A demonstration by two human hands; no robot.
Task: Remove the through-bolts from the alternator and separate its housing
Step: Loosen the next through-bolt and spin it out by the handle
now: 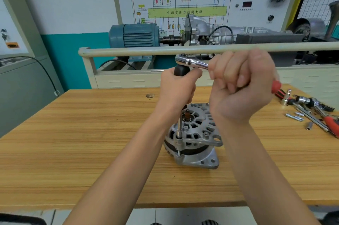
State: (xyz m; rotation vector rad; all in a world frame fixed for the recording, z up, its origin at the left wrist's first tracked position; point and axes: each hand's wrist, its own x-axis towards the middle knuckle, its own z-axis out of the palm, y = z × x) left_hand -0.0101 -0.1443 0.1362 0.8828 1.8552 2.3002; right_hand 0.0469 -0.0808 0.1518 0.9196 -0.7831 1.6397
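A wooden workbench (91, 142) fronts a teal-and-white wall. At centre stands the alternator (192, 138). The left hand (176, 89) grasps the extension bar's handle above it; at two o'clock the right hand (240, 85) clenches the ratchet (190, 60). Loose tools (311, 113) lie at three o'clock.

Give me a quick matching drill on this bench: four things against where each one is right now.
Things:
1. left hand
2. right hand
3. alternator
4. loose bolts

Places:
A. on the table's right side, beside spare tools
B. standing mid-table under the extension bar
C. gripping the black handle at the top of the bar
D. gripping the ratchet's chrome handle

Pairs: 1-C, 2-D, 3-B, 4-A
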